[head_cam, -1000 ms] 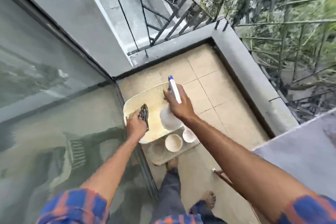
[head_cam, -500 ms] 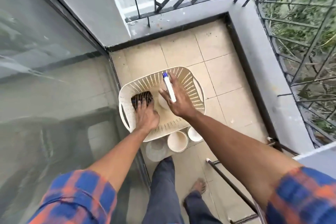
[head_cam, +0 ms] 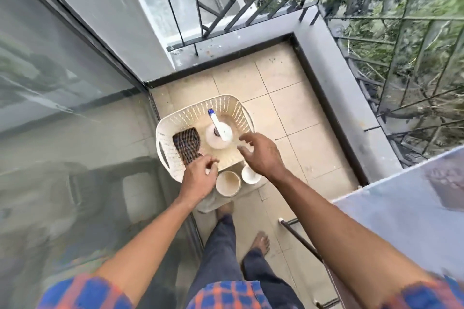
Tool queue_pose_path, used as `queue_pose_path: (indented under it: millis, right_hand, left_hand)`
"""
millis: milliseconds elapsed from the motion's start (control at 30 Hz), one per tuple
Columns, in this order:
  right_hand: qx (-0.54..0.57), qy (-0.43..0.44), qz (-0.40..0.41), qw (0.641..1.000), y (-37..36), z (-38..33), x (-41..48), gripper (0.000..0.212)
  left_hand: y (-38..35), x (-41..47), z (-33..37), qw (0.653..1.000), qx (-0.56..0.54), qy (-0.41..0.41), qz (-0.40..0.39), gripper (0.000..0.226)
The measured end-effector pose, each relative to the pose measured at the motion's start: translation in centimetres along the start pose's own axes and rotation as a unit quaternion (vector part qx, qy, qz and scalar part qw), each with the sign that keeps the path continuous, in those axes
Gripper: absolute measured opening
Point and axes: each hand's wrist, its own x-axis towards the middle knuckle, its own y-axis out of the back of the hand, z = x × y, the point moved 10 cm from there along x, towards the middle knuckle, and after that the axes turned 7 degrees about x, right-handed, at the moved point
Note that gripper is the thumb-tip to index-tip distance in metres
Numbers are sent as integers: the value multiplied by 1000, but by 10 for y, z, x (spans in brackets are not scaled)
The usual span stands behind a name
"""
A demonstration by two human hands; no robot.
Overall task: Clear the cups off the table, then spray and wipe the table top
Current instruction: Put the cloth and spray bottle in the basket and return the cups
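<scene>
Two white round cups (head_cam: 228, 183) stand at floor level just beside the cream slotted plastic basket (head_cam: 185, 114), which gathers the white blue-nozzled spray bottle (head_cam: 221, 130) and dark checked cloth (head_cam: 187, 144), likely for carrying; left hand (head_cam: 198, 178) and right hand (head_cam: 261, 155) hover above, each grip slack and empty.

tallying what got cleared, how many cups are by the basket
2. A larger round white cup sits just outside the cream slotted plastic basket; a smaller white cup is right of it. The left hand may hide another.

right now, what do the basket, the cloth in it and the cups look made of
Basket: cream moulded plastic, matte, with slotted walls. Cloth: woven checked fabric, soft and crumpled. Cups: smooth off-white, maybe ceramic, though plastic is possible.
</scene>
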Motion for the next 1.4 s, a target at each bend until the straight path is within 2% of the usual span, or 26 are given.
queue_pose_path:
  millis: [67,133,267,367,467,600,667,767,867,1133,1267,1400]
  right_hand:
    - [-13,-19,-1,1000,3,23,-24,30]
    - [-47,-38,-31,998,-2,47,-38,31]
    - [-126,-80,-138,979,-33,86,-45,50]
    - [-130,-62,-136,980,-49,97,-35,64]
    - [-145,-53,-130,980,-67,100,-19,78]
    - [-183,-40,-177,966,-98,106,-7,90]
    - [-196,-27,-187,962,-110,109,-6,89]
    - [-209,-14,-187,960,-113,107,-6,72]
    - [-214,-10,-179,960,-101,97,-7,57]
    - [-193,20,-92,977,-5,51,-51,58]
    - [-161,27,-25,986,68,40,-102,55]
    - [-146,5,60,988,148,63,-175,61]
  left_hand:
    - [-16,-29,7,1000,2,-17,-10,13]
    - [-39,-50,8,997,54,-30,-43,19]
    - [-77,-69,-8,986,111,11,-126,50]
    - [-93,-65,-15,976,158,18,-148,61]
    - [-101,-56,-17,971,187,2,-148,57]
    - [-107,-46,-15,952,261,-7,-161,34]
    - [-108,-46,-17,949,271,-7,-159,28]
    - [-101,-51,-18,956,259,-8,-135,26]
    - [-87,-53,-13,968,231,-15,-100,23]
    - [-35,-69,54,986,162,-33,-36,21]
    - [-21,-79,117,983,157,-90,-16,18]
    - [-34,-87,200,969,161,-188,-13,14]
